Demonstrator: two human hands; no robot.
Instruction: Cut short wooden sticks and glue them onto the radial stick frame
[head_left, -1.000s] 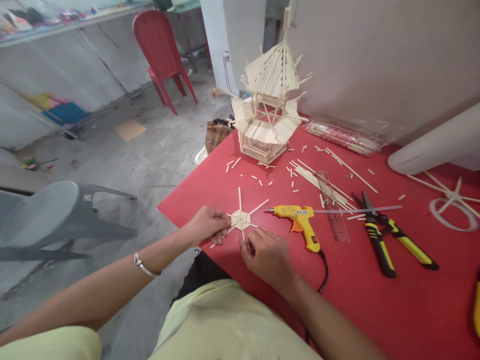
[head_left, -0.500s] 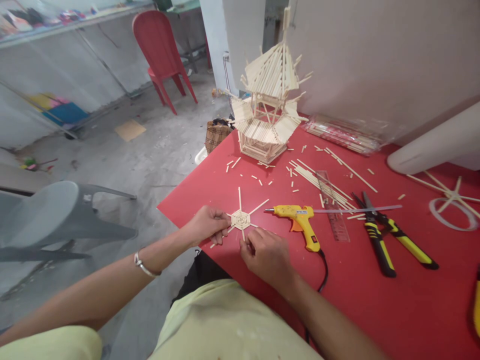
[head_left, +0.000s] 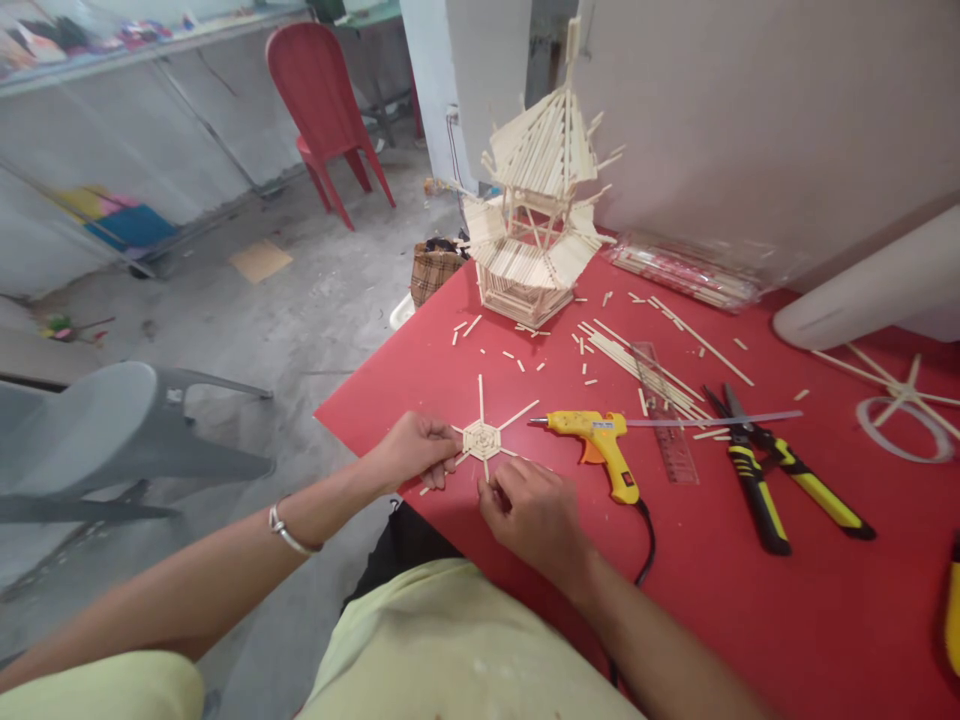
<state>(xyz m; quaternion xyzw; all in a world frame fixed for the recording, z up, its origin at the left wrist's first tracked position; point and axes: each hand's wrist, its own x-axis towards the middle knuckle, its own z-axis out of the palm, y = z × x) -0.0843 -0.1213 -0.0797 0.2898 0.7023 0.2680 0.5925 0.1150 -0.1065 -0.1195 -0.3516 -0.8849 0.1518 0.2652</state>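
Observation:
A small web-shaped piece made of wooden sticks (head_left: 481, 440) lies near the table's left corner, with spokes reaching out from a ringed hexagonal middle. My left hand (head_left: 424, 450) pinches the piece at its left side. At the lower spoke, my right hand (head_left: 529, 505) has its thumb and fingers closed on the stick end; the exact contact is partly hidden by the fingers. Just right of the piece rests a yellow glue gun (head_left: 600, 435), its nozzle pointing left and a clear glue stick in its back.
A stick-built pagoda model (head_left: 532, 210) stands at the table's back. Loose sticks (head_left: 637, 365), a clear ruler (head_left: 667, 430) and cutters (head_left: 761, 450) lie to the right. Beyond are a six-armed stick frame (head_left: 907, 390) and a white roll (head_left: 862, 280). A grey stool (head_left: 112, 420) stands left.
Almost nothing differs. My right hand has shifted very slightly at the lower spoke, and both hands stay at the stick piece.

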